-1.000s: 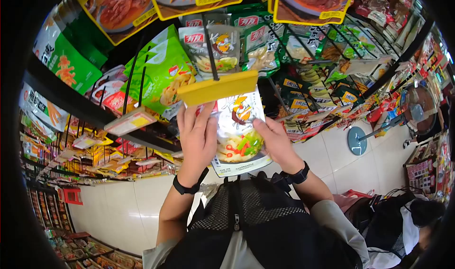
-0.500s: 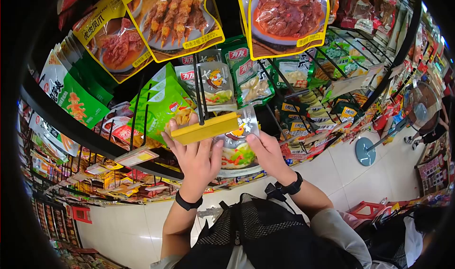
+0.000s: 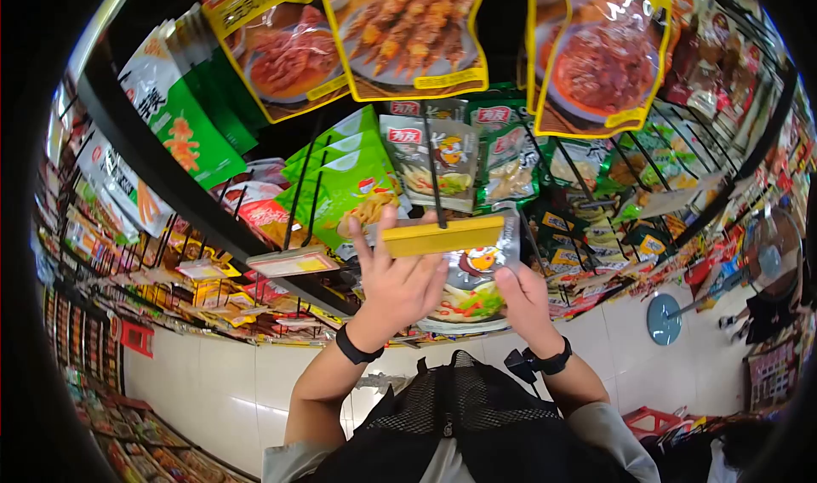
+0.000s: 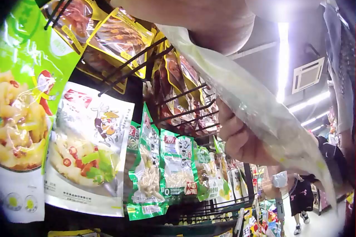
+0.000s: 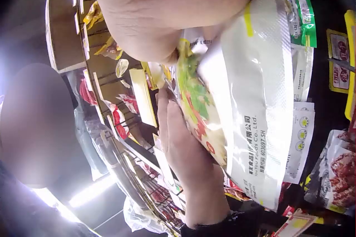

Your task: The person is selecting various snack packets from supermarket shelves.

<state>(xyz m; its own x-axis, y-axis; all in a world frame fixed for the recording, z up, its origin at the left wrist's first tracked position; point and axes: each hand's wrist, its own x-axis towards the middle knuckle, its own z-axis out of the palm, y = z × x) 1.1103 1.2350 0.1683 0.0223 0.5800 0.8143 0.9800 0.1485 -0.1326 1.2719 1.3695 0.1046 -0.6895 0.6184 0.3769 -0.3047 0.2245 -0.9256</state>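
Note:
Both hands are at a grey-white snack pouch [image 3: 468,300] printed with a cartoon figure and a picture of food with red and green pieces. My right hand [image 3: 529,313] grips its right edge, thumb on the front and fingers curled behind, as the left wrist view shows. My left hand [image 3: 400,283] lies at the left side, fingers straight and spread, with the fingertips near a yellow label holder [image 3: 442,236]. This holder, on the end of a black hook [image 3: 431,168], covers part of the pouch's upper front. Similar grey pouches [image 3: 425,155] hang behind.
Green pouches [image 3: 353,181] hang to the left, and green-edged packs [image 3: 508,164] to the right. Large yellow-bordered food packs [image 3: 408,32] hang overhead. Black hooks with price holders [image 3: 292,263] jut outward. A standing fan with a blue base [image 3: 664,319] is on the tiled floor.
The pouch has moved up toward the rack, its lower end now farther from my body. My left fingers have spread and straightened beside the yellow holder. My right hand keeps its grip.

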